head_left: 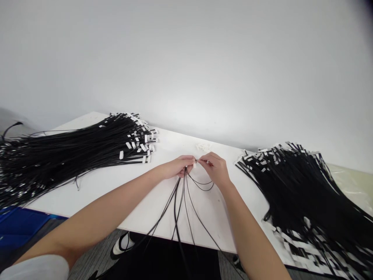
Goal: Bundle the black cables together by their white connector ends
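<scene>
white table (180, 146); left hand (175, 167) and right hand (217, 169) hold cables (185, 170)

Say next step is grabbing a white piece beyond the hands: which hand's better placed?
Probably the right hand: it's nearer the white pieces, while the hanging black wires gather in the left hand. But the right also seems to pinch a wire, so may need freeing.

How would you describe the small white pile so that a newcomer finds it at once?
On the white table, look between the left heap of black cables and the right heap. Just beyond the left hand and right hand lies a small white pile. Unlike both heaps, it shows no black cables.
</scene>
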Available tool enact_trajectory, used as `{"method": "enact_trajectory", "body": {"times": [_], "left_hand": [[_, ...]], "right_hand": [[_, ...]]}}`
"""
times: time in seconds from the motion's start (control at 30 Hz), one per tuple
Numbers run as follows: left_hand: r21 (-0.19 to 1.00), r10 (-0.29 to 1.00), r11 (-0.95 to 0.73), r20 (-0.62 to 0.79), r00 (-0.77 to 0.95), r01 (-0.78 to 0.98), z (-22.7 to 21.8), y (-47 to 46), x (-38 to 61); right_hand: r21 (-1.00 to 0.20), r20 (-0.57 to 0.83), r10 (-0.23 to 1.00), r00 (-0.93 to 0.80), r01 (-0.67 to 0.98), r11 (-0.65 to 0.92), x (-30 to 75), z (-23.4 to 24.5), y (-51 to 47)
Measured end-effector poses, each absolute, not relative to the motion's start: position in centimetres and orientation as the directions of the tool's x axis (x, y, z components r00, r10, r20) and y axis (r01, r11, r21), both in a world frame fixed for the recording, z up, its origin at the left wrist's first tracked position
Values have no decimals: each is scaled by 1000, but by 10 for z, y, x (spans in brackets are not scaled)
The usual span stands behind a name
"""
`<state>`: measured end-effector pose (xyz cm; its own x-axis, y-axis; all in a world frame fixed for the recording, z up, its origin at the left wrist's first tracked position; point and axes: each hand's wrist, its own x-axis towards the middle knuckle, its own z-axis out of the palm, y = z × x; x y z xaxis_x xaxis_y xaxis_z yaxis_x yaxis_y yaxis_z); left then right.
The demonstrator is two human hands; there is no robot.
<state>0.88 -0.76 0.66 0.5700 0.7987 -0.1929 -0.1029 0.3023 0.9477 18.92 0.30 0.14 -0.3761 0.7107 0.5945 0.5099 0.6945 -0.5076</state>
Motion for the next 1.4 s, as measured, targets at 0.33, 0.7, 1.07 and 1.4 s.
{"method": "enact_trajectory", "body": {"times": [0.33,0.7,1.07,1.4], "left_hand": [[955,845,267,-168,507,-128,5,-10,15],[963,871,248,-172,461,-109,4,-10,16],[967,835,238,-158,527,-88,0,-8,12],[950,840,277,-167,517,-144,-1,-6,13]], "right_hand": [[-442,596,709,-378,583,682,186,5,-1],[-406,627,706,-331,634,658,182,3,-4],[-494,609,720,-331,552,672,181,-1,-1],[-445,596,716,-363,593,671,180,-2,-1]]}}
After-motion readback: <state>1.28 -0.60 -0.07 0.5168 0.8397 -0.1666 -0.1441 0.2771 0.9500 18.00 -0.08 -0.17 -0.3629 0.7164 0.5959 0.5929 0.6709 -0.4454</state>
